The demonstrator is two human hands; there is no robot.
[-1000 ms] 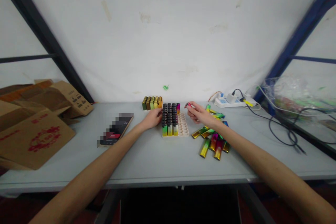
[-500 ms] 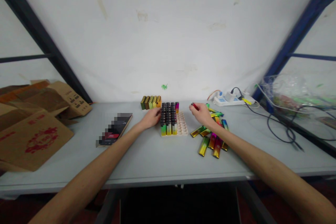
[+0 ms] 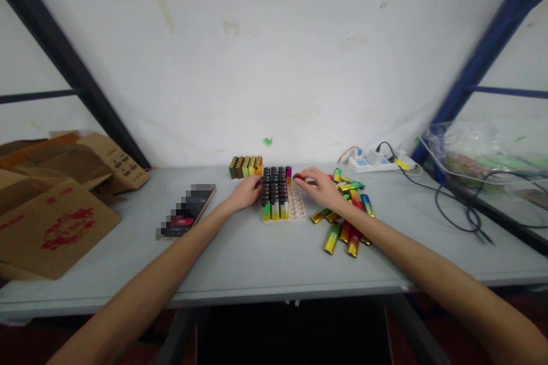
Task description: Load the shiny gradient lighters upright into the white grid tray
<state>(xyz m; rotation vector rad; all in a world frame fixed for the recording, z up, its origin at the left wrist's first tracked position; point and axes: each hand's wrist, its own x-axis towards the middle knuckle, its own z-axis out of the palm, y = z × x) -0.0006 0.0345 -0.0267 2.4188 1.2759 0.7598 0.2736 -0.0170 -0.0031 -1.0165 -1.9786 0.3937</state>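
Several upright lighters [image 3: 275, 194] with black tops and shiny coloured bodies fill the left rows of a pale tray [image 3: 297, 205] with round holes. At the tray's left edge, my left hand [image 3: 246, 194] is closed against its side, with the fingertips partly hidden. My right hand [image 3: 320, 185] pinches a red lighter [image 3: 298, 177] over the back right holes. Close to it, a purple lighter [image 3: 288, 173] stands in the back row. Loose lighters [image 3: 331, 238] in green, gold, red and blue lie in a pile under and around my right wrist.
Behind the tray, a block of gold and green lighters [image 3: 246, 166] stands by the wall. A dark flat box [image 3: 190, 211] lies left of my arm, near open cardboard boxes [image 3: 60, 222]. A power strip [image 3: 372, 162] with black cables [image 3: 456, 211] sits at the right.
My right hand has moved left with the red lighter, from beside the tray to above its back right holes. My left hand stays at the tray's left side.
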